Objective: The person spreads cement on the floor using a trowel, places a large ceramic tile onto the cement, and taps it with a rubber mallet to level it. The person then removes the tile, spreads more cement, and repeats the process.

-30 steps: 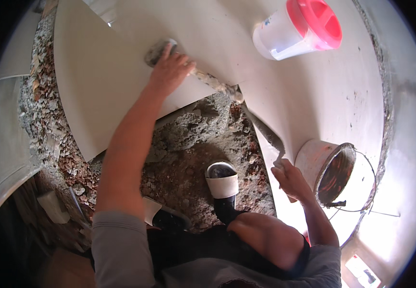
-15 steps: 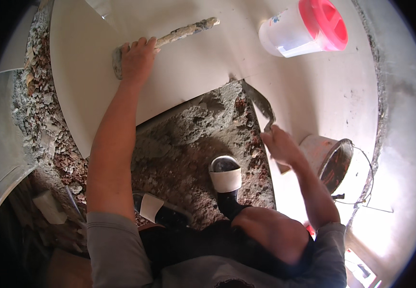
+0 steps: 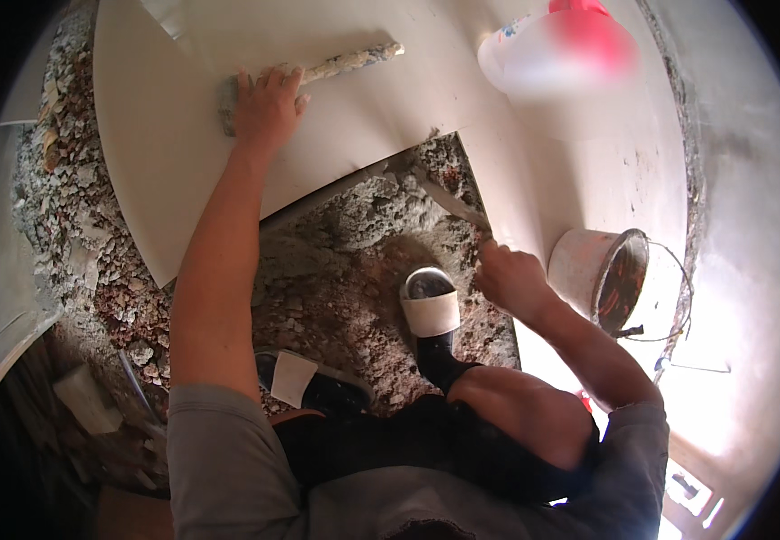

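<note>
Spread fingers of my left hand (image 3: 268, 108) lie over a mortar-caked mallet (image 3: 354, 61), where its handle meets its head. The mallet rests on a large pale floor tile (image 3: 354, 135). In my right hand (image 3: 511, 279), closed round its handle, is a trowel (image 3: 455, 205). Its blade reaches over the rough grey mortar (image 3: 372, 211) near the corner between the tiles. Part of the blade is hard to tell from the mortar behind it.
A dirty bucket (image 3: 579, 270) lies tipped on the right-hand tile, its wire handle out. Beyond stands a white container (image 3: 516, 63) with a pink lid. Rubble (image 3: 93, 243) lines the left edge. My slippered feet (image 3: 430, 313) are on the broken ground.
The trowel has swung from the tile corner and edge onto the mortar, my right hand shifting slightly left. My left fingers have loosened and spread on the mallet.
</note>
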Available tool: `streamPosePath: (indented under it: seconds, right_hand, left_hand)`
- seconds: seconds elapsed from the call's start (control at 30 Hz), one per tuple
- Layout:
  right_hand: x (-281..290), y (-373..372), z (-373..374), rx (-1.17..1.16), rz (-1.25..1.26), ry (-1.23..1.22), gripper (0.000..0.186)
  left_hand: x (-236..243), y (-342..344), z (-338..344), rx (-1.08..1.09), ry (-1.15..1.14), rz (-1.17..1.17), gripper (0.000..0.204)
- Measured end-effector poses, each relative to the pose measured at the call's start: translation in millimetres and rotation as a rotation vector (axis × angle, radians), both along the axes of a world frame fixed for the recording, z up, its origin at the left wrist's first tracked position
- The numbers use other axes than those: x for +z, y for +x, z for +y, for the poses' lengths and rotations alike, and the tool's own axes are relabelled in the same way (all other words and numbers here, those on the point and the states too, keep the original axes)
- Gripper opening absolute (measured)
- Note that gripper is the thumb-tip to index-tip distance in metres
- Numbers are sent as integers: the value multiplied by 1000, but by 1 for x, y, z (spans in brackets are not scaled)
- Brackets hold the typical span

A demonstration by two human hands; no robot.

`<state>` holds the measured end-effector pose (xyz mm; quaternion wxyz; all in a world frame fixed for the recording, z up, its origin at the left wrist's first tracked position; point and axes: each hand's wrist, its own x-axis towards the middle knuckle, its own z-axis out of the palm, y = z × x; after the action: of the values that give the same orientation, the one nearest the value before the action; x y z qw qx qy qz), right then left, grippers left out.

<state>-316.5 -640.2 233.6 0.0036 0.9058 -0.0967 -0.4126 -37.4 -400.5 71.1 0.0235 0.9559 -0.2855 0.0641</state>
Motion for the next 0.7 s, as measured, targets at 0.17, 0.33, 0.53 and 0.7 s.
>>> streamPosePath:
  seconds: [0.17, 0.33, 0.53, 0.7]
  right_hand:
    - [13, -3, -41, -249, -2, -69, 34]
    - [-2, 56, -52, -75, 32, -89, 28]
    - [-14, 21, -1, 123, -109, 43, 23]
    - [-12, -18, -26, 157, -4, 128, 22]
  left_hand:
    - [26, 6, 51, 15, 2, -125, 53]
    - [91, 14, 131, -37, 233, -177, 50]
    - [130, -37, 203, -52, 350, -108, 48]
    - [106, -104, 243, 181, 276, 72, 48]
